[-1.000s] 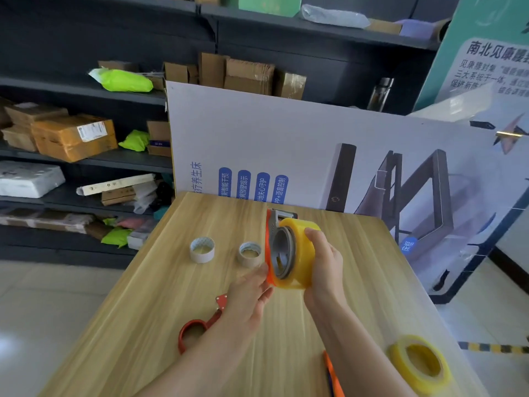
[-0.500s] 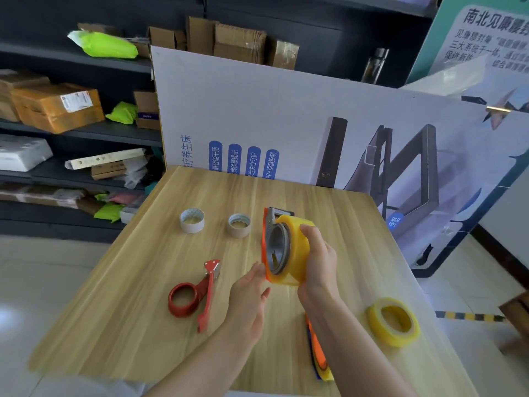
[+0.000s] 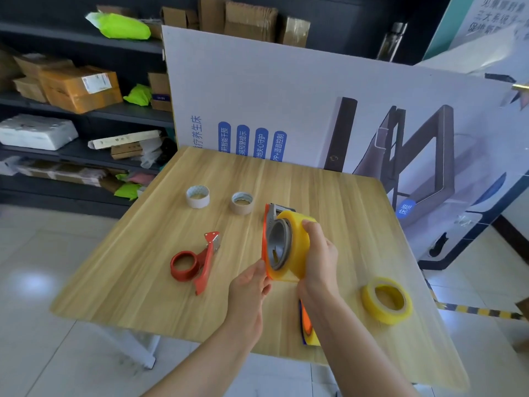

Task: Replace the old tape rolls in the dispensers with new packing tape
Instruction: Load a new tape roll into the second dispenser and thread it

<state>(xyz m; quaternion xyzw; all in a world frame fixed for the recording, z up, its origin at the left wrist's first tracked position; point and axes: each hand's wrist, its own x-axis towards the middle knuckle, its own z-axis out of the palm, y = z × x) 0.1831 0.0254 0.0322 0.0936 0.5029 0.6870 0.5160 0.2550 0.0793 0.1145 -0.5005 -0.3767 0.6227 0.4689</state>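
Since the view runs down the forearms, entries go outward from the table's (image 3: pixel 143 267) near edge, each placed against the orange dispenser (image 3: pixel 264 245).

Nearest, below it and half hidden by the right forearm: a flat orange, blue and yellow item (image 3: pixel 307 325); identity unclear.

Nearer and to its right: 1 spare yellow roll (image 3: pixel 386 300) lying flat, probably staged for dispenser 2.

At the dispenser: held upright above the table, grey hub facing left. The right hand (image 3: pixel 317 262) clasps the new tape roll (image 3: pixel 297 245) round its outer face, and the roll sits over the hub; judged to be pressing it home. The left hand (image 3: pixel 250 285) has fingers nearly straight, tips against the orange plate's lower rim, grasping nothing; judged a brace against that push.

Left of it: red dispenser (image 3: pixel 194 262) lying flat, ring empty, not yet reloaded.

Beyond it: 2 spent cores (image 3: pixel 197 197) (image 3: pixel 242 203) standing on end, apparently parked clear of the work.

Farthest: printed board (image 3: pixel 286 90), propped upright.
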